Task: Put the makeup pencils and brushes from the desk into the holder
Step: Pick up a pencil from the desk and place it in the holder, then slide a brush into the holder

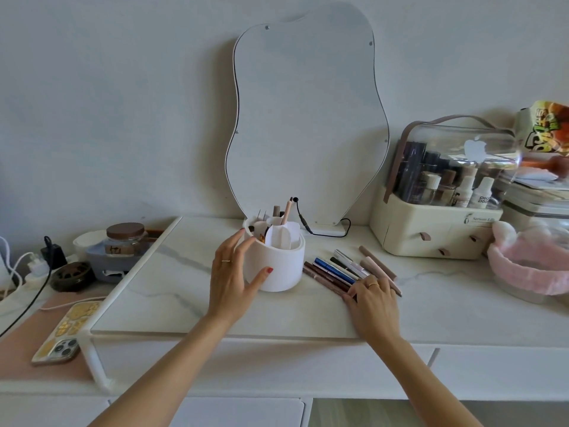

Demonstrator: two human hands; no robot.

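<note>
A round white holder [278,266] with inner dividers stands on the marble desk [172,291] and has a few pencils and brushes upright in it. My left hand [234,272] cups its left side, thumb on the front wall and fingers by the rim. To the right of the holder lies a fan of several makeup pencils and brushes [341,269], brown, blue, black, silver and pink. My right hand [374,300] rests on their near ends with fingers spread, and I cannot tell whether it grips any.
A wavy mirror [308,118] leans on the wall behind the holder, its cable [326,232] trailing on the desk. A cosmetics case [443,192] and a pink fluffy basket [529,269] sit at the right. A phone [64,334], a jar [124,238] and chargers lie at the left.
</note>
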